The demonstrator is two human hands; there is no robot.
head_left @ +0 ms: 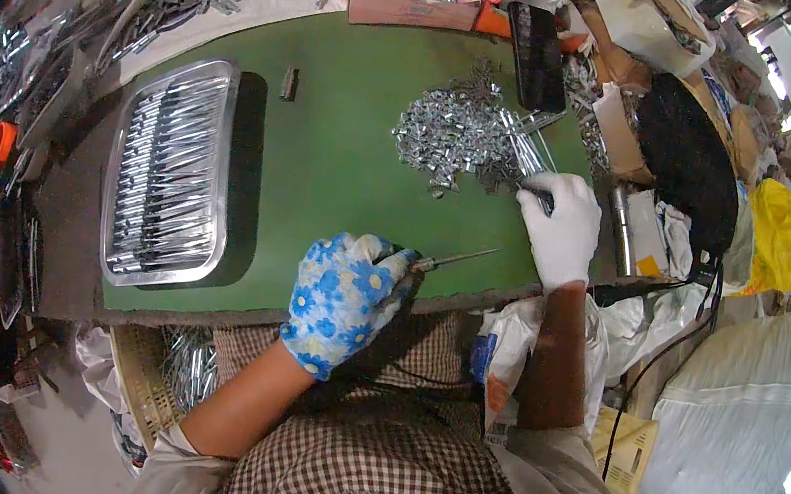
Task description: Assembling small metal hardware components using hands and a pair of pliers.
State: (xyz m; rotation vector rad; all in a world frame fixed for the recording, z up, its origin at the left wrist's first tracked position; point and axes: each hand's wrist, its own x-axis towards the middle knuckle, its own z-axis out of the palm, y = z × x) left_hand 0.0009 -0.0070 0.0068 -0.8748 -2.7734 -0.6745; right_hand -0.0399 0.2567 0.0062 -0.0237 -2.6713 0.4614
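My left hand (346,298), in a white glove with blue flowers, is closed around a slender pointed metal piece (459,258). The thin tip points right, over the near edge of the green mat (325,178). At the right, my white-gloved right hand (560,231) has its fingers closed on the near ends of several slender silver metal pieces (526,149). Its palm hides part of what it grips. Just left of these lies a heap of small shiny metal parts (446,129).
A metal tray (217,234) with rows of slender metal pieces stands at the left. A small metal block (289,84) lies behind it. A black phone (537,58) and a pink box (412,15) of small parts are at the back. A metal cylinder (622,230) lies right of my right hand.
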